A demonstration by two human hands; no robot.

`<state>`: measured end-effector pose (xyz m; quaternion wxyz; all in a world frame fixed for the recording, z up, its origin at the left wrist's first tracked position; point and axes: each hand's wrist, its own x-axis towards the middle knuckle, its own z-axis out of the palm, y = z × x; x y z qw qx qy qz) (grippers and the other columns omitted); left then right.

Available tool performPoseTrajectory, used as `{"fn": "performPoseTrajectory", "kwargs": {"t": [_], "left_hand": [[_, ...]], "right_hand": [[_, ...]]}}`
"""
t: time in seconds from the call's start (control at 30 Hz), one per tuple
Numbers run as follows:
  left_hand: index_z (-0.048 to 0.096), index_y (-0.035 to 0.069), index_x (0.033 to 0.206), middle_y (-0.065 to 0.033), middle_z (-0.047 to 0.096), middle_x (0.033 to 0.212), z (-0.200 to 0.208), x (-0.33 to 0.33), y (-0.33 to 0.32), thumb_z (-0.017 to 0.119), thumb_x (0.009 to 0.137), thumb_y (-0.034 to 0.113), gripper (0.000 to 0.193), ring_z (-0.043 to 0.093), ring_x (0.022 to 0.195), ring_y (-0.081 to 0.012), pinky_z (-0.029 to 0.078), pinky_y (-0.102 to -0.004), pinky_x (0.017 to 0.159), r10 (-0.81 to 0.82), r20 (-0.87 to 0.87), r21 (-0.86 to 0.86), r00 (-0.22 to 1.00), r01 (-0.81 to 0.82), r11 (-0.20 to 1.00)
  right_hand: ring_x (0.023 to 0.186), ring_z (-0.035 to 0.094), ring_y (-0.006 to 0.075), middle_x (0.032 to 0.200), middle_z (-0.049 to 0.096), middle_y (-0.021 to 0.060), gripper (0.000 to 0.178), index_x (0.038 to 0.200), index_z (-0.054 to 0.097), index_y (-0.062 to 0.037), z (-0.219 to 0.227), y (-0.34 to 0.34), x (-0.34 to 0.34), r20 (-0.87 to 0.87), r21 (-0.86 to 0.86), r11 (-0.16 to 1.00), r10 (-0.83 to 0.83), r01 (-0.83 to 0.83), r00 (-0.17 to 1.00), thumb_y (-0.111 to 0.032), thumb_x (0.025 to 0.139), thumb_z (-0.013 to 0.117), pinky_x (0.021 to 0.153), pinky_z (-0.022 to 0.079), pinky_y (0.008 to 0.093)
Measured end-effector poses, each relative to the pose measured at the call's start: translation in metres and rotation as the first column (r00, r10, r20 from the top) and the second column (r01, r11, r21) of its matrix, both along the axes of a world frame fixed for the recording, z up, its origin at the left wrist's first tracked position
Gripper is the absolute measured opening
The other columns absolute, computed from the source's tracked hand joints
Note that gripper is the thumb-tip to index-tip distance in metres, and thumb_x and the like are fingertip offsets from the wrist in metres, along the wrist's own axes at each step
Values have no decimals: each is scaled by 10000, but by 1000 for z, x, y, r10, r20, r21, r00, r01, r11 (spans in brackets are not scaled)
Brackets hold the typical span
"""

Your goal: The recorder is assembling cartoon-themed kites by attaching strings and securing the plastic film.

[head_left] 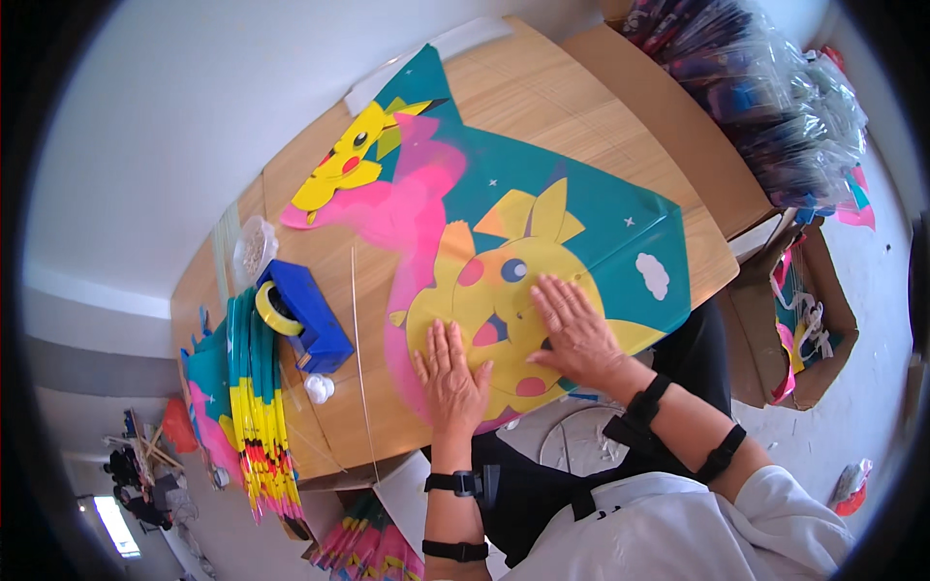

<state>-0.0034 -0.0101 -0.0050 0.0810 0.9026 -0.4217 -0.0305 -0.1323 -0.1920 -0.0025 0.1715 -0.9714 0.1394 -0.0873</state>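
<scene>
A large printed kite [542, 160], teal and pink with yellow cartoon figures, is spread over the wooden table [601, 102]. My left hand [451, 380] lies palm down on its lower part, fingers outstretched. To the right, my right hand [577, 334] rests flat on the big yellow figure with fingers spread; neither hand grips anything. Left of the kite, a thin rod [359, 360] lies on the tabletop. Beyond it stands a blue tape dispenser [325, 329] with a yellow roll [275, 308].
A clear bowl [255, 249] of small pieces and a white clump [319, 389] flank the dispenser. Folded kites [256, 412] hang over the table's left edge. Plastic-wrapped packages [765, 92] fill a cardboard box [668, 121] at far right; an open carton [838, 300] sits below.
</scene>
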Motion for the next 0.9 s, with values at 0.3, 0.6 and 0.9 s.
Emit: {"fn": "performPoseTrajectory", "kwargs": {"t": [0.3, 0.6, 0.9], "left_hand": [[213, 53, 1450, -168, 194, 1512, -2, 0, 1, 542, 864, 402, 758, 171, 1404, -301, 97, -488, 1133, -2, 21, 66, 1000, 1, 998], [243, 45, 1440, -192, 219, 1497, 5, -1, -3, 520, 866, 397, 728, 178, 1398, -329, 93, -520, 1123, -42, 53, 89, 998, 37, 995], [251, 39, 1437, -206, 217, 1493, 4, -2, -2, 507, 861, 376, 715, 177, 1394, -343, 90, -518, 1122, -58, 37, 97, 998, 54, 994]], "right_hand": [[1397, 185, 303, 1485, 238, 192, 887, 1404, 253, 39, -5, -118, -38, -25, -179, 954, -251, 242, 968, -598, 830, 483, 1151, 116, 396], [1277, 359, 350, 1344, 421, 195, 584, 1292, 426, 4, -26, -173, -29, 266, 68, 885, -461, 460, 847, -360, 861, 579, 1061, 297, 416], [948, 539, 379, 946, 587, 192, 182, 860, 572, 9, -21, -250, 31, 275, 86, 796, -597, 599, 754, -142, 766, 609, 821, 443, 443]]}}
